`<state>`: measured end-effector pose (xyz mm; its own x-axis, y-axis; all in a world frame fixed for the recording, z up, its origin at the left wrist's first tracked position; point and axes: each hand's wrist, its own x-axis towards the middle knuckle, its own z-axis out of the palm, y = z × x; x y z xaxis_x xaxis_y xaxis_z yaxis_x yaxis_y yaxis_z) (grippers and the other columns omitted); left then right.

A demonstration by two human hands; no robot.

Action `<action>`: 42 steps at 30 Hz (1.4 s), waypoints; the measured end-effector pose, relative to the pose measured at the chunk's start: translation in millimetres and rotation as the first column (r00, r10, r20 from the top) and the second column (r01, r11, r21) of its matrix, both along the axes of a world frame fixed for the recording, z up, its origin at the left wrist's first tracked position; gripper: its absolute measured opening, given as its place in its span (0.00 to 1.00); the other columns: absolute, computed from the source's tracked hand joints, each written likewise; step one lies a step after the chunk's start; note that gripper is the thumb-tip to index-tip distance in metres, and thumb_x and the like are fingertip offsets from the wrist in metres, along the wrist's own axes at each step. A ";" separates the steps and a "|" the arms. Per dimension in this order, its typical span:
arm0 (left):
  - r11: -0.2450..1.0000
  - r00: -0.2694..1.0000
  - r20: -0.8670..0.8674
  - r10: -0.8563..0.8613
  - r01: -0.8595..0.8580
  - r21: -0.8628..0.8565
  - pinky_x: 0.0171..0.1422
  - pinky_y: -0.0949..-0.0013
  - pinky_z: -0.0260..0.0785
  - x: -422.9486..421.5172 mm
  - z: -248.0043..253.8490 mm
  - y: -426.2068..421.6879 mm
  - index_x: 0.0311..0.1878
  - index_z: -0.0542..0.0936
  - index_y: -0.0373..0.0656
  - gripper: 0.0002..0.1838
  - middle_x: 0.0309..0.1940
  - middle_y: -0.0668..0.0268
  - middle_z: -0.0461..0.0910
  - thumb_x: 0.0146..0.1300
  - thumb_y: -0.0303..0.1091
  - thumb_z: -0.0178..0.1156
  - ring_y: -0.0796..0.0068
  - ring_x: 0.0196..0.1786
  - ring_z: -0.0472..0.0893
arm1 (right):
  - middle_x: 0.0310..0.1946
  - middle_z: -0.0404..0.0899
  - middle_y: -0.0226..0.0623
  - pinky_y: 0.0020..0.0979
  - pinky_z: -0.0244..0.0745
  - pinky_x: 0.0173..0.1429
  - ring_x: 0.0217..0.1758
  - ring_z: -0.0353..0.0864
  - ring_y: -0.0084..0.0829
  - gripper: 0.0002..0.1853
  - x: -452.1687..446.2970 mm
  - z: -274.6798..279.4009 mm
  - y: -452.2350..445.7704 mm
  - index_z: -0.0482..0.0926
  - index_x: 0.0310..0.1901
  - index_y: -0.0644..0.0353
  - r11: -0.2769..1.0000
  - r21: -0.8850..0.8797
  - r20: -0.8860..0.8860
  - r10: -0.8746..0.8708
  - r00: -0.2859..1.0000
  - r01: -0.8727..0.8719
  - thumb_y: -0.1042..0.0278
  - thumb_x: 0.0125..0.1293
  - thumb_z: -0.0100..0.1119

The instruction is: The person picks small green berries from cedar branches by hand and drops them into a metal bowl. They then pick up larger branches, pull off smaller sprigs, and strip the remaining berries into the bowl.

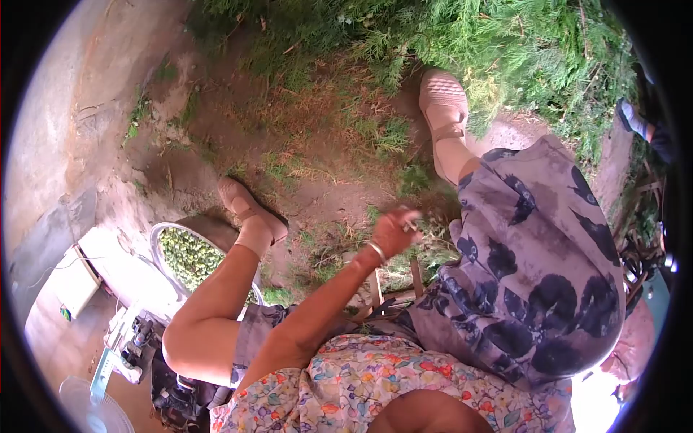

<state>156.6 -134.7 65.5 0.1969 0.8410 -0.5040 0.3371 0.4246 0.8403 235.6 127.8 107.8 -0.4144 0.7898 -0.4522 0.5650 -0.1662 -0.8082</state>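
My left hand (395, 232), with a bangle (377, 252) at the wrist, hangs between my knees. Its fingers are curled and slightly blurred, and anything in them is too small to make out. Just beside the fingers are thin green sprigs (435, 234), though I cannot tell whether the hand touches them. Below the hand, pieces of a wooden frame (416, 278) show near my lap. My right hand is out of sight.
Cut evergreen branches (505, 47) pile up ahead and to the right. A round metal basin (154, 242) of small green leaves stands by my left leg. Another person's shoe (632, 117) shows at the far right. A concrete wall (54, 137) rises at left.
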 end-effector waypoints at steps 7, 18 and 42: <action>0.978 0.812 -0.582 -0.055 0.162 0.133 0.33 0.58 0.73 -45.8 -38.8 43.1 0.49 0.71 0.40 0.22 0.36 0.50 0.74 0.50 0.31 0.61 0.55 0.33 0.78 | 0.43 0.78 0.38 0.37 0.65 0.54 0.48 0.76 0.40 0.21 20.7 82.9 27.4 0.74 0.48 0.58 0.989 0.087 -0.089 -0.114 0.989 0.122 0.65 0.50 0.59; 0.988 0.616 -0.787 0.013 0.114 0.106 0.60 0.44 0.62 -87.3 -6.0 142.9 0.64 0.59 0.42 0.38 0.63 0.36 0.49 0.51 0.38 0.64 0.30 0.63 0.54 | 0.43 0.78 0.39 0.37 0.65 0.54 0.48 0.76 0.41 0.22 18.4 -61.5 -61.3 0.74 0.48 0.57 0.956 -0.071 0.276 0.292 0.916 -0.284 0.66 0.47 0.60; 0.970 0.811 -0.547 -0.208 0.245 -0.006 0.62 0.48 0.58 -60.8 35.3 16.1 0.59 0.68 0.47 0.30 0.60 0.49 0.61 0.52 0.43 0.62 0.42 0.63 0.59 | 0.25 0.79 0.51 0.39 0.75 0.38 0.31 0.80 0.45 0.17 165.3 -76.0 -265.3 0.78 0.36 0.65 0.799 -0.278 0.164 -0.507 0.846 0.533 0.65 0.43 0.61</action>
